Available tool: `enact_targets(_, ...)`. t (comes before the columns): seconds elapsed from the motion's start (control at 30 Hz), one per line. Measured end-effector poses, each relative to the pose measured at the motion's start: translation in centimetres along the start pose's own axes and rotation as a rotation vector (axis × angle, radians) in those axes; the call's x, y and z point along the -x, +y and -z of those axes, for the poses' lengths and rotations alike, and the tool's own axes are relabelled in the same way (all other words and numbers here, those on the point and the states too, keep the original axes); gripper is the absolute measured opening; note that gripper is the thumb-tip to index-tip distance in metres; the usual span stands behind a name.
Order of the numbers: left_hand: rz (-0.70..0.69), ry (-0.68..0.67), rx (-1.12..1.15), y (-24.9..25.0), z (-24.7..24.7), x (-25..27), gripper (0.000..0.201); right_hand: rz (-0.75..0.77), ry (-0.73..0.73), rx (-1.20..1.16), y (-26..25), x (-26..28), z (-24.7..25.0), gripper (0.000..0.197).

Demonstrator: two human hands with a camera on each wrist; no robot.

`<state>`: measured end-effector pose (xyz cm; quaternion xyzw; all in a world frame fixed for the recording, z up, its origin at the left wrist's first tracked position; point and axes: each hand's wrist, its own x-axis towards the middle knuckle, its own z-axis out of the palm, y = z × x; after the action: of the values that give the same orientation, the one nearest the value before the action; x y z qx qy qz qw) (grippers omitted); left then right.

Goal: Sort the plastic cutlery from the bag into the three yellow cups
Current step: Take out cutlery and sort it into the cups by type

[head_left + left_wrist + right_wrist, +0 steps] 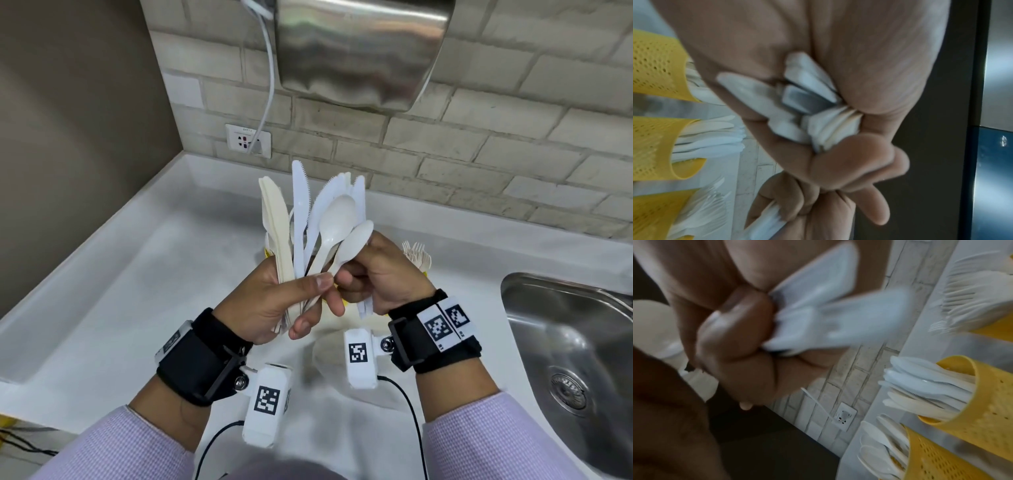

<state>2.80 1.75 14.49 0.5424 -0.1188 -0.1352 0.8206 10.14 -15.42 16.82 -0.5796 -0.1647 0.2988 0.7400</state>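
My left hand grips a fanned bundle of plastic cutlery, white and cream knives and spoons pointing up. In the left wrist view the handle ends are packed in its fist. My right hand is close against it, holding a few white pieces and pinching the stem of a white spoon. The three yellow cups stand behind the hands, mostly hidden in the head view. The fork cup, the knife cup and the spoon cup each hold several pieces.
A steel sink is sunk into the white counter at the right. A metal hand dryer hangs on the brick wall above, its cord running to a socket. A grey wall closes the left side.
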Motion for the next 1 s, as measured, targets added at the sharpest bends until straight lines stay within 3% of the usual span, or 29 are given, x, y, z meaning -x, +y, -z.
enact_targets(0.07,-0.014,-0.046,0.020,0.0,0.2,0.1,0.013,0.030,-0.068,0.017,0.2,-0.3,-0.2,0.030)
enact_targets(0.13,-0.013,-0.078,0.031,0.0,0.1,0.1,0.022,0.064,-0.107,0.026,0.2,-0.6,-0.1,0.031)
enact_targets(0.2,-0.019,-0.063,0.026,0.0,0.0,0.0,0.012,0.100,-0.087,0.036,0.2,-0.6,-0.3,0.023)
enact_targets(0.3,-0.013,-0.030,0.016,0.2,-0.1,0.0,0.025,0.173,-0.052,0.034,0.3,-0.6,-0.8,0.036)
enact_targets(0.37,-0.021,-0.043,0.014,0.2,0.0,0.1,0.017,0.203,-0.089,0.015,0.5,-0.7,-0.6,0.037)
enact_targets(0.4,-0.019,-0.067,0.033,0.3,0.1,0.2,0.012,0.212,-0.125,-0.005,0.7,-0.8,-0.2,0.035)
enact_targets(0.53,-0.002,-0.109,0.122,0.3,0.1,0.1,0.030,0.217,-0.292,-0.129,1.0,-0.6,0.5,0.005)
enact_targets(0.7,0.014,-0.043,0.131,0.2,0.1,0.0,0.028,0.233,-0.237,-0.093,1.0,-0.6,0.9,0.025)
enact_targets(0.77,-0.051,0.036,-0.068,0.5,-0.1,-0.2,0.015,0.227,-0.163,-0.163,0.9,-0.5,1.1,0.019)
enact_targets(0.8,-0.114,0.102,-0.288,0.6,0.1,-0.5,0.014,0.224,-0.101,-0.224,0.8,-0.4,1.2,0.011)
enact_targets(0.9,-0.396,0.323,-1.055,0.9,1.7,-0.8,0.011,0.217,0.131,-0.332,0.5,-0.1,1.6,0.019)
enact_targets(1.0,-0.504,0.373,-1.531,1.1,3.1,-0.5,0.045,0.224,0.318,-0.205,-0.1,0.4,2.1,0.021)
